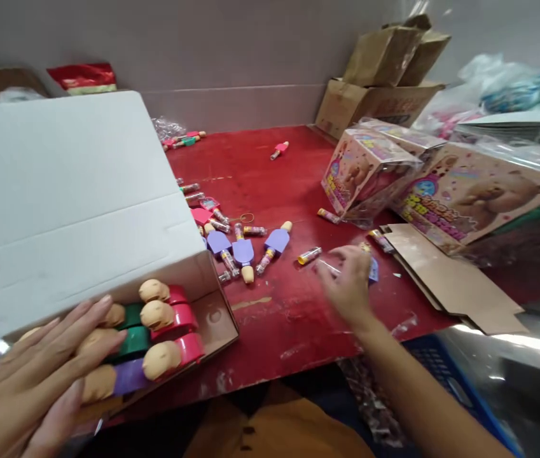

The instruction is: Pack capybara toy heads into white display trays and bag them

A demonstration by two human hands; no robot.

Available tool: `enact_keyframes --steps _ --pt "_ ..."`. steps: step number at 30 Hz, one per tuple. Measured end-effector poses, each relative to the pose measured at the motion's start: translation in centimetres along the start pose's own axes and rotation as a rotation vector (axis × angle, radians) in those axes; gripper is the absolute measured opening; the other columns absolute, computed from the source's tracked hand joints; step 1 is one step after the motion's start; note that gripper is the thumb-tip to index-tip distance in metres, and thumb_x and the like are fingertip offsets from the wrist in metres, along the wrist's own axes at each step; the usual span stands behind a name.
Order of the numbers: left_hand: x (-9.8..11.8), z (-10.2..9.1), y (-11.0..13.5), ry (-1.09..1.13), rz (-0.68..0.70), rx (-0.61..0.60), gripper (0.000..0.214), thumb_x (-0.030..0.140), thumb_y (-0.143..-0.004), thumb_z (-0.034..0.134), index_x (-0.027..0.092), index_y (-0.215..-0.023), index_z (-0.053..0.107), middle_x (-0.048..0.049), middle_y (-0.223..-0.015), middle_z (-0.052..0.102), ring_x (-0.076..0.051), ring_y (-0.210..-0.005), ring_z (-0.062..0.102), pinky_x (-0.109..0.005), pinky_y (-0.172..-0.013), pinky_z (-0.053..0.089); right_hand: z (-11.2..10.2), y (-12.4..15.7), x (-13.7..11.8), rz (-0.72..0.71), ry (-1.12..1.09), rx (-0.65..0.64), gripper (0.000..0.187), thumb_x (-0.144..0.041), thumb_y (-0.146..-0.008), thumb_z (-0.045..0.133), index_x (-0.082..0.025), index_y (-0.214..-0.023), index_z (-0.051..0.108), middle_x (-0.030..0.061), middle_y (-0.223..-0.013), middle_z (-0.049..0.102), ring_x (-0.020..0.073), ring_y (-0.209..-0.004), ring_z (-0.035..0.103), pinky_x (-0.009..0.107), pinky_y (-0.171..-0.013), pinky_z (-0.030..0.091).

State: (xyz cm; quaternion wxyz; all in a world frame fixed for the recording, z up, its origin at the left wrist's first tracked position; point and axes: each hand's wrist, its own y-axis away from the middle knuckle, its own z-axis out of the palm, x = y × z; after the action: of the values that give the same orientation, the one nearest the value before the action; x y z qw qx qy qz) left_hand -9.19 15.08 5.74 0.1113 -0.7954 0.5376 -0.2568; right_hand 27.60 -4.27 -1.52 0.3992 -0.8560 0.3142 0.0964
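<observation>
The left hand rests on peach-tipped toys in a white carton, the right hand above the red table.

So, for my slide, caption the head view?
Left hand touches toys in a white carton; right hand works over a red table.

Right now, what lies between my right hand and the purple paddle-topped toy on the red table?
Head view: a small clear yellow-capped tube lies on the red table.
</observation>
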Motion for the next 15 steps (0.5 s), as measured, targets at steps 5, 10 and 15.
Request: enact_keyframes --steps 5,10,15 --pt "-0.4 -1.8 -0.2 -0.172 0.153 -0.167 0.056 0.027 -0.080 0.037 0.041 -0.134 0.041 0.0124 -0.143 0.037 -0.021 -0.129 0.042 -0.033 -0.108 0.028 -0.3 -2.5 8.2 0.547 0.329 -0.274 0.057 -0.040 -0.080 0.057 0.008 -0.110 0.053 0.0376 -0.108 0.046 0.0469 -0.106 0.042 0.053 -0.078 0.034" --pt "1.3 -3.2 -1.7 -0.262 0.318 -0.186 0.047 0.019 -0.079 0.037 0.027 -0.123 0.053 0.0026 -0.145 0.036 -0.014 -0.133 0.034 -0.022 -0.109 0.024 1.3 -1.6 9.1 0.544 0.282 -0.350 0.059 -0.043 -0.082 0.050 0.005 -0.116 0.053 0.0331 -0.106 0.050 0.0397 -0.098 0.046 0.046 -0.074 0.032" --pt "1.5 -4.0 -1.4 -0.318 0.305 -0.204 0.039 0.019 -0.079 0.038 0.026 -0.111 0.060 0.0019 -0.144 0.039 -0.014 -0.130 0.040 -0.018 -0.105 0.029 2.8 -1.3 9.1 0.447 0.218 -0.329 0.045 -0.037 -0.078 0.054 -0.001 -0.104 0.059 0.0212 -0.095 0.056 0.0280 -0.090 0.046 0.039 -0.080 0.032"
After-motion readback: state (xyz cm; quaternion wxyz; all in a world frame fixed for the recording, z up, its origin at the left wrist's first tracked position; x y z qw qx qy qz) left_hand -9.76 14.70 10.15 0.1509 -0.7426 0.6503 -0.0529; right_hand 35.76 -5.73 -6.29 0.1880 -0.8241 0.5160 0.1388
